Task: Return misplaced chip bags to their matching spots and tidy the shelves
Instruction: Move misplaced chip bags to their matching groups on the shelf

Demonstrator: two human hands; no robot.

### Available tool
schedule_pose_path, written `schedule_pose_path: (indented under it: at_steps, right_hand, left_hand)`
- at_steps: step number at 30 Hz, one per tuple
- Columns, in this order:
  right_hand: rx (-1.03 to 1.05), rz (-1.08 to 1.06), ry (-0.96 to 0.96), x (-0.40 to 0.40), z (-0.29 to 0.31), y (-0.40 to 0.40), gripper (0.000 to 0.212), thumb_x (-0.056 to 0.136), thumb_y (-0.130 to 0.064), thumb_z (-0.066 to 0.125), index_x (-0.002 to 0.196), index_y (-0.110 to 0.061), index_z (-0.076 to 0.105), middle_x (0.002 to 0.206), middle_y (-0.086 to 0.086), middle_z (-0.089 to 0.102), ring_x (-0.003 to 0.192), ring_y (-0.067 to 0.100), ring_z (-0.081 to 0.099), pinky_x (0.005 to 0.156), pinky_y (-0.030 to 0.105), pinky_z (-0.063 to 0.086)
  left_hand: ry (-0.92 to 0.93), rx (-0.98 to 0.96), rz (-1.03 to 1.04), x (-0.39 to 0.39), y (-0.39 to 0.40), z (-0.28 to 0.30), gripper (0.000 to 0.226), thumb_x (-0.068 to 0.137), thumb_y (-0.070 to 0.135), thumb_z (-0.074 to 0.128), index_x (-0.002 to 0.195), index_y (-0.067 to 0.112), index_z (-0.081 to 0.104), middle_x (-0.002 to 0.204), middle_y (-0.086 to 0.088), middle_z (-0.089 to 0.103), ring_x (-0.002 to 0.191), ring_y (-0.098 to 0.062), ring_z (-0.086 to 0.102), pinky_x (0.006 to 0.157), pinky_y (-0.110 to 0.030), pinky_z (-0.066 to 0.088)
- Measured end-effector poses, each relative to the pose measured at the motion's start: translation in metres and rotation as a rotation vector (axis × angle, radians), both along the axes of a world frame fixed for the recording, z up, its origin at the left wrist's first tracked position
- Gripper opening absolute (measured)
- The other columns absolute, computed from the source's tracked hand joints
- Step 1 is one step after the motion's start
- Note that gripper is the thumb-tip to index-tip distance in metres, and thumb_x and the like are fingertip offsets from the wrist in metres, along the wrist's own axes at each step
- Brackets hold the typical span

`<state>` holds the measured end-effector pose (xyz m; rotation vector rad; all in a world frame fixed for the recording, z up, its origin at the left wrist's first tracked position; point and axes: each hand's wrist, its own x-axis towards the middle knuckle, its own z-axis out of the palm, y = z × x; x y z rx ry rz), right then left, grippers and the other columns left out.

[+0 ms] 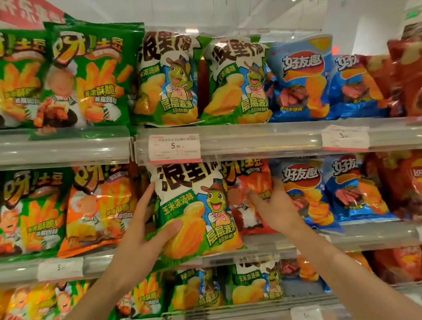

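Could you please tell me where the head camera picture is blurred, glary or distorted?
Head view: the frog bag in the left hand is sharp; the red bags at the right edge are smeared; glare streaks the clear shelf rail; the wide lens bows the shelves.

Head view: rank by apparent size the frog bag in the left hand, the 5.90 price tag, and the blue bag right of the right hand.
1. Frog bag, largest, though it is nearest the camera, which inflates it.
2. Blue bag, partly hidden by the right hand.
3. Price tag, clearly smallest.
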<state>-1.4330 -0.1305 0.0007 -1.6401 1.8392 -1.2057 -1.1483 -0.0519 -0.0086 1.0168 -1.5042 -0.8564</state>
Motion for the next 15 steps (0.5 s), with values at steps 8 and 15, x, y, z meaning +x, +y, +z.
schedule_pose_path:
  at_steps: [8,15]
  right_hand:
    - [-0.036,-0.002,0.028,-0.012,0.016,0.008,0.081,0.091,-0.056,0.063,0.149,-0.010,0.031,0.097,-0.002,0.062,0.086,0.022,0.061,0.085,0.041,0.053]
    - [-0.054,-0.014,0.032,-0.042,0.021,0.032,0.083,0.086,-0.063,0.063,0.148,-0.015,0.035,0.102,-0.003,0.067,0.090,0.022,0.065,0.082,0.038,0.052]
  left_hand:
    - [0.000,0.011,0.017,0.000,0.005,0.004,0.084,0.083,0.036,0.068,0.150,0.056,0.021,0.138,0.026,0.045,0.100,0.029,0.051,0.070,-0.008,0.053]
    - [-0.036,0.023,0.010,-0.005,0.005,0.007,0.084,0.081,0.042,0.069,0.147,0.062,0.020,0.135,0.033,0.045,0.115,0.022,0.047,0.074,-0.011,0.054]
